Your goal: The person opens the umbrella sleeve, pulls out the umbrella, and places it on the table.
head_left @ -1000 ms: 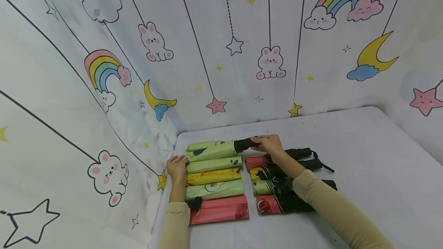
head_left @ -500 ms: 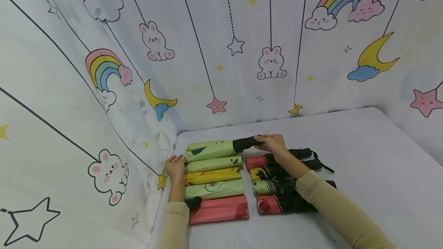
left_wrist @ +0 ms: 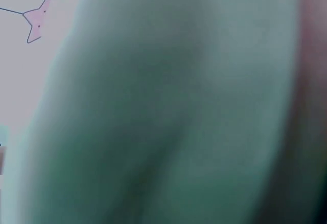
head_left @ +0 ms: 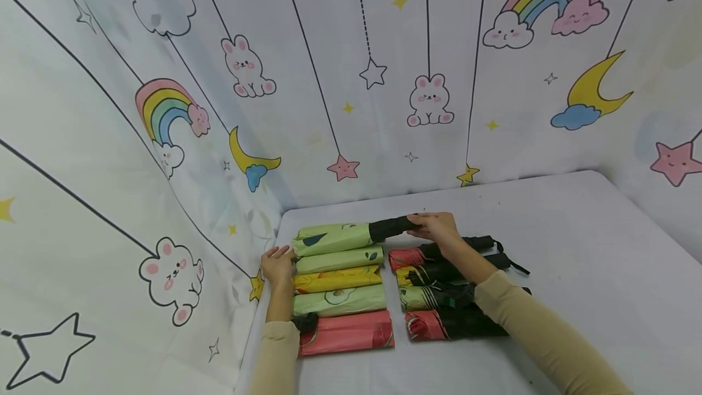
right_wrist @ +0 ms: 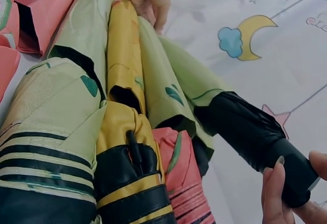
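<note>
My right hand (head_left: 437, 225) pinches the black handle (right_wrist: 294, 170) of a folding umbrella, whose black folded fabric (head_left: 390, 228) sticks out of a light green sleeve (head_left: 337, 238). In the right wrist view thumb and fingers sit on opposite sides of the handle. My left hand (head_left: 278, 264) is at the sleeve's left end, where its fingers seem to hold the fabric; the exact grip is partly hidden. The left wrist view is mostly filled by a blurred green surface (left_wrist: 153, 106).
Nearer me lie green, yellow and red sleeves: a green one (head_left: 340, 260), a yellow one (head_left: 337, 280), an avocado-print one (head_left: 340, 300), a red one (head_left: 351, 331). Right of them are folded umbrellas: red (head_left: 407, 257), yellow (head_left: 408, 275), green (head_left: 419, 297), red (head_left: 428, 325). A patterned curtain (head_left: 378, 133) hangs behind.
My right hand has moved slightly right with the black handle, and more black fabric shows beyond the sleeve. My left hand has shifted slightly left, staying at the sleeve's end.
</note>
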Demonstrator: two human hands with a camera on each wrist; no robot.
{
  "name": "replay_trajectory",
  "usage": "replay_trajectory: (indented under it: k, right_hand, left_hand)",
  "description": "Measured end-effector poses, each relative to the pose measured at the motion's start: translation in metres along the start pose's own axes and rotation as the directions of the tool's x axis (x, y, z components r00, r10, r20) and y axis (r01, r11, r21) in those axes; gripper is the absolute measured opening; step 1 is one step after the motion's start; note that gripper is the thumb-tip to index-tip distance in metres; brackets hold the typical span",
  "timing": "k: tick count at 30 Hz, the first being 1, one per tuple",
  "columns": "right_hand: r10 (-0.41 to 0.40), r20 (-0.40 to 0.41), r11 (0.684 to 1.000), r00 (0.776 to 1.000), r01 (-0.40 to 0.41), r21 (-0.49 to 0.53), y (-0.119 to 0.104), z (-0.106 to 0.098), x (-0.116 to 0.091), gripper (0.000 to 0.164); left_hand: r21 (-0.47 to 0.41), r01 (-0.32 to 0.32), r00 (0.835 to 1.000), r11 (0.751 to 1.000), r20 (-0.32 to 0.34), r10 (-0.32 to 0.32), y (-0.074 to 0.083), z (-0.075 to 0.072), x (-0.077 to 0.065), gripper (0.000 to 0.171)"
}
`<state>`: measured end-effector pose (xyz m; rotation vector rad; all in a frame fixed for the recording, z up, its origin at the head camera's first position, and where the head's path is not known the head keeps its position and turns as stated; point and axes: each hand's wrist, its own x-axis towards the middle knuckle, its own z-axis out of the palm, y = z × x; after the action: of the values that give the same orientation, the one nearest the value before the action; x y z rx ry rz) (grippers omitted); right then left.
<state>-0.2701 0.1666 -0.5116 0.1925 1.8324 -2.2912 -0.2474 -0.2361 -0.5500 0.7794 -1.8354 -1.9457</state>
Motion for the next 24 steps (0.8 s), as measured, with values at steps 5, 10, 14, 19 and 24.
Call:
replay_trajectory:
  k: [5,10,14,19,24]
  right_hand:
    - [-0.008,0.001,1.000,1.000,0.008,-0.004,-0.001,-0.005,-0.002,0.063]
    - [-0.015,0.005,1.000,1.000,0.015,0.000,-0.003,-0.011,-0.003,0.064]
    - [-0.013,0.008,1.000,1.000,0.012,0.011,-0.005,-0.014,-0.004,0.063]
    - [-0.015,0.010,0.999,1.000,0.014,0.038,-0.006,-0.018,-0.006,0.062]
    - [-0.029,0.010,0.999,1.000,0.029,0.045,-0.008,-0.022,-0.008,0.061]
  left_hand:
    - [-0.001,0.007,1.000,1.000,0.008,-0.007,0.000,-0.002,0.000,0.058]
    - [-0.021,0.013,1.000,1.000,0.016,-0.013,0.002,-0.002,-0.001,0.057]
    - [-0.036,0.017,1.000,0.999,0.011,-0.017,0.002,-0.002,0.000,0.057]
    - [-0.074,0.031,1.000,0.997,0.008,-0.030,0.002,-0.002,0.001,0.057]
    - [-0.082,0.029,1.000,0.996,0.012,-0.028,0.000,-0.003,0.002,0.059]
